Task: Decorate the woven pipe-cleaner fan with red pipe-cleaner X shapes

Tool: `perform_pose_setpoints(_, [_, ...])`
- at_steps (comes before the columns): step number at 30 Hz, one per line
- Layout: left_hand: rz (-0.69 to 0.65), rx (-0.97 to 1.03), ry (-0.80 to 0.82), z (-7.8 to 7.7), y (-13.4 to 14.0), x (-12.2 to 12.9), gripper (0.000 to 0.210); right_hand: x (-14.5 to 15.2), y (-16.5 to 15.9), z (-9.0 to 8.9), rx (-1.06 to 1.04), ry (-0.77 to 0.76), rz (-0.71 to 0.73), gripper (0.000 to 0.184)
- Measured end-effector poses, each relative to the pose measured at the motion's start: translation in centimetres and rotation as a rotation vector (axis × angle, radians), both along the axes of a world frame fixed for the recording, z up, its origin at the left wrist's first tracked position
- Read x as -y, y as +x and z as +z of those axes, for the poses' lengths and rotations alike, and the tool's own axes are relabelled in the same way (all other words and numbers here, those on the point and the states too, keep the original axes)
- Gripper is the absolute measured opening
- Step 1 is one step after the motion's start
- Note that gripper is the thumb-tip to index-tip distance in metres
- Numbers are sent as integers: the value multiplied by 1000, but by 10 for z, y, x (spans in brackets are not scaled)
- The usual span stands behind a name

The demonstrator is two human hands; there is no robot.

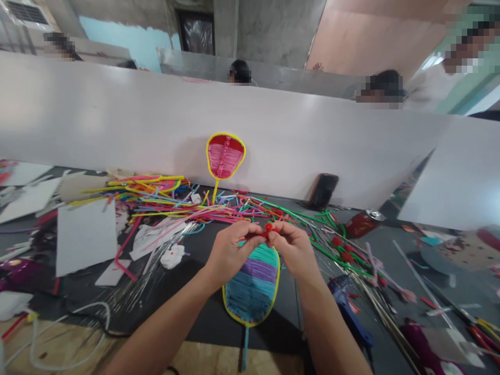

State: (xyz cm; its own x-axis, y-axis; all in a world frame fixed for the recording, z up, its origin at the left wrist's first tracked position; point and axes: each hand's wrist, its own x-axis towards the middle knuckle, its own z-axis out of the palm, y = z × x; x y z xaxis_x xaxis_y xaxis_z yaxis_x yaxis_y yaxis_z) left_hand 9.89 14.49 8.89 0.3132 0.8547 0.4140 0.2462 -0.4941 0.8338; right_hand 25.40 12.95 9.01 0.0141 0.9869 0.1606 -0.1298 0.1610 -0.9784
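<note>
Both of my hands meet at the middle of the table, pinching a small piece of red pipe cleaner that looks bent or curled. My left hand grips one side of it between thumb and fingertips. On the other side, the thumb and fingers of my right hand are closed on it. Just below them lies a fan-shaped piece wound in blue, purple and turquoise, with a yellow rim and a blue stick handle. My hands cover part of its upper end.
A pink and red fan leans on the white partition. Loose pipe cleaners spread across the table. To the right are a phone, a red can and a blue glue gun. White cards lie left. People sit beyond the partition.
</note>
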Motion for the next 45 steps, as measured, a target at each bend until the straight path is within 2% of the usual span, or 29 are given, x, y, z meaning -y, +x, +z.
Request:
perform_pose_setpoints(4, [-10, -54, 105, 4, -2, 0, 6, 1, -1, -2, -49, -25, 45, 14])
perform_pose_setpoints(9, [-79, -85, 86, 10, -7, -1, 10, 1, 2, -5, -82, -49, 108, 15])
perform_pose_setpoints(17, [-161, -80, -84, 16, -12, -3, 16, 2, -1, -5, -32, -38, 129, 16])
perform_pose_setpoints(21, [-120, -50, -125, 18, -12, -4, 14, 1, 1, -7, -77, -63, 118, 15])
perform_pose_setpoints(24, [-77, -26, -156, 17, -12, -4, 14, 0, 4, -6, -87, -75, 108, 23])
perform_pose_setpoints(30, [-96, -28, -224, 20, -12, -3, 13, 3, 3, 4, 80, -40, -2, 25])
perform_pose_setpoints(37, [-227, 23, -414, 18, -10, -6, 14, 8, 3, 13, 296, 14, -14, 24])
perform_pose_setpoints(45, [-301, 153, -639, 15, -12, -8, 13, 9, 3, 10, 291, 9, 71, 21])
